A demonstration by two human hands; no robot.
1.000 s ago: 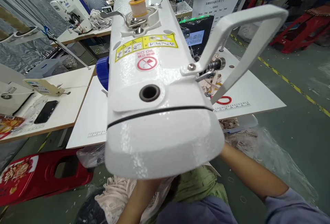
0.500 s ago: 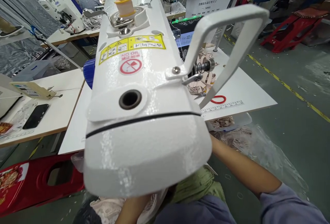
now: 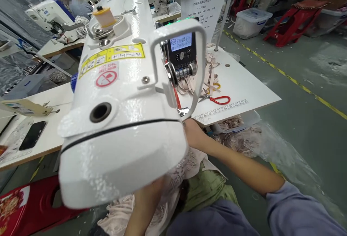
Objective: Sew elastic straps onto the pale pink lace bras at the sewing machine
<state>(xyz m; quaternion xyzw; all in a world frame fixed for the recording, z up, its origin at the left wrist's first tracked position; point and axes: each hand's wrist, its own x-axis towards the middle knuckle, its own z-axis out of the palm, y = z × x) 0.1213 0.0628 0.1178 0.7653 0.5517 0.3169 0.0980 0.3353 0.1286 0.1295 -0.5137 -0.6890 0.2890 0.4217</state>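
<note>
A large white sewing machine head (image 3: 121, 156) fills the middle of the view. My left hand (image 3: 151, 189) is under its front end, beside pale pink lace fabric (image 3: 180, 172); the machine hides its fingers. On the machine's right side, my right hand (image 3: 193, 133) is near the table edge, just below the white guard loop (image 3: 202, 69). Its fingers are hidden behind the machine. More pale pink fabric (image 3: 119, 214) lies at my lap, left of a green cloth (image 3: 217, 187).
Red-handled scissors (image 3: 221, 100) and pink strips (image 3: 210, 73) lie on the white table (image 3: 244, 80). A control panel (image 3: 181, 49) stands behind. A phone (image 3: 33, 135) rests on the left table. Red stools (image 3: 298, 26) and a bin (image 3: 251, 22) are right; a person sits back left.
The view has shifted, so the machine sits further left and the panel shows more fully. My right hand now shows beside the machine, and more of my left hand and the pink fabric is visible.
</note>
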